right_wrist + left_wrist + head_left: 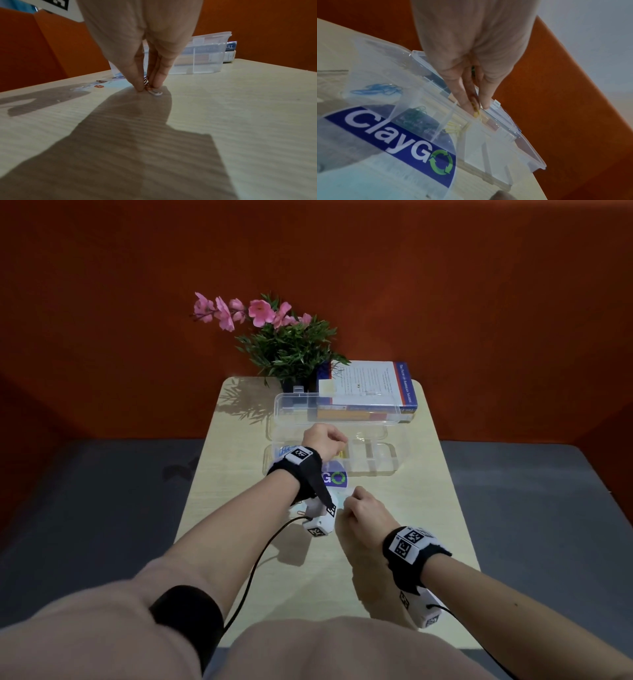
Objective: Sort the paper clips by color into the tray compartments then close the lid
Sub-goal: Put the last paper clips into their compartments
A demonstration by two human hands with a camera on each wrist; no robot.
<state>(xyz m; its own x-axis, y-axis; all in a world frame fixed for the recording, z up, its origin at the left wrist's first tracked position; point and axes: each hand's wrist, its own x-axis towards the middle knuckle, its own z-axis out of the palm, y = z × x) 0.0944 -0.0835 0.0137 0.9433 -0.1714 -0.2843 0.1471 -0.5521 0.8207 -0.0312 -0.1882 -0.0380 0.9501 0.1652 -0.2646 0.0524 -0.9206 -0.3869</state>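
So the clear tray (383,455) sits mid-bench with its lid (342,405) flipped up and leaning back toward the books (373,385). From my left wrist view I can see blue paper clips (376,89) in one compartment, green paper clips (414,115) in the next one along, and yellow paper clips (453,128) in the one after that. The compartments further along look empty to me.

My left hand (322,440) is over the tray, fingers narrowed into a pinch on one yellow clip (476,112), right above the divider at the edge of the yellow section. Can't tell if the clip is touching the plastic or not.

My right hand (363,511) is down on the bench (428,508) in front of the tray, thumb and fingers squeezed together on a striped clip (146,81), reddish and white as far as I can make out. A white clip (156,93) lies flat on the wood just beside those fingertips (139,86). A couple of orange clips (99,86) sit a bit off to the left, near a round ClayGO sticker (399,136) on the bench that the tray partly overlaps.

Behind everything there's a potted plant (287,347) with pink flowers next to the books, against an orange wall.
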